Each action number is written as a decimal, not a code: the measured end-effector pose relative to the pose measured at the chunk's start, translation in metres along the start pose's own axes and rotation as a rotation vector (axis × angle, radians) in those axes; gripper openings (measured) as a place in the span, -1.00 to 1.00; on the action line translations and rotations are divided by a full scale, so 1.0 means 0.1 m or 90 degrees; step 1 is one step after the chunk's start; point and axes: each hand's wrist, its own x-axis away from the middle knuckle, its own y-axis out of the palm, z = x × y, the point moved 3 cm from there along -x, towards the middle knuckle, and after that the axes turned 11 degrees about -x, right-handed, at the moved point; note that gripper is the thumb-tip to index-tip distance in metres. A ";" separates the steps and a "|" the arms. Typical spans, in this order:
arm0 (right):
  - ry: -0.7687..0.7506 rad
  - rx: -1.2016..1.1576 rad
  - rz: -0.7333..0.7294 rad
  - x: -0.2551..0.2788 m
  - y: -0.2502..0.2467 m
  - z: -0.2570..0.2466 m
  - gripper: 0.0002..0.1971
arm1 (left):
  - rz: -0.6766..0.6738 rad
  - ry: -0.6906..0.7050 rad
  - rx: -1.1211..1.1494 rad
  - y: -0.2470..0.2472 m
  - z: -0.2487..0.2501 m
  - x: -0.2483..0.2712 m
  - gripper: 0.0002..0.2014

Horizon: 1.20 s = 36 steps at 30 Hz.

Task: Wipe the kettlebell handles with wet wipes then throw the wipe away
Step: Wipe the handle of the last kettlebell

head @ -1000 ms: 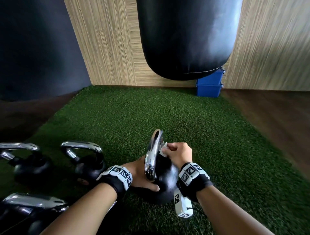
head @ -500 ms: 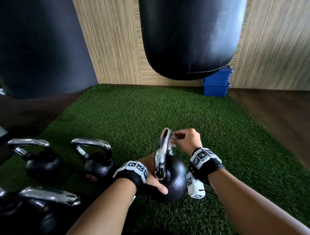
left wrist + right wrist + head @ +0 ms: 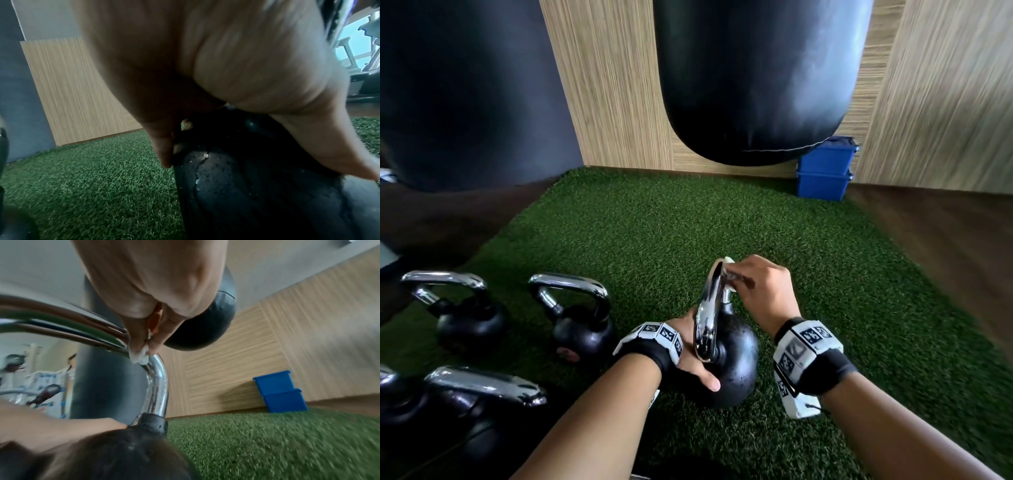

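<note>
Both hands were occupied with one kettlebell (image 3: 732, 363) standing on the green turf (image 3: 722, 233). It was steadied by the left hand (image 3: 690, 356), laid against the black ball with the thumb spread across its near side and nothing gripped. A small white wet wipe (image 3: 140, 357) was pinched by the curled right hand (image 3: 760, 287) and pressed onto the chrome handle (image 3: 709, 315) at its far top corner, where the bar bends down. The wiping step was judged to be under way on this handle, with droplets seen on the far leg below the wipe. For the next move, the wipe would need to be drawn along the rest of the bar while the ball was kept from tipping. Other kettlebells (image 3: 582, 325) stood just to the left, their handles apparently yet to be done, so disposal was judged some way off; no bin could be identified with certainty
</note>
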 end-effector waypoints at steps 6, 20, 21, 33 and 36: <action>-0.147 0.005 -0.151 0.15 -0.13 -0.29 -0.75 | -0.004 -0.002 0.031 0.00 0.00 0.01 0.17; 0.362 -0.457 -0.107 0.44 -0.03 -0.16 -0.63 | 0.029 0.081 0.071 -0.03 0.12 0.08 0.29; 0.366 -0.451 -0.110 0.49 -0.01 -0.16 -0.66 | 0.031 0.072 0.077 -0.03 0.10 0.07 0.29; 0.348 -0.362 -0.086 0.85 0.14 -0.09 -0.62 | -0.024 0.022 0.048 0.04 0.10 -0.02 -0.03; 0.351 -0.326 -0.096 0.89 0.18 0.01 -0.62 | -0.007 0.011 0.046 0.05 0.09 -0.03 0.03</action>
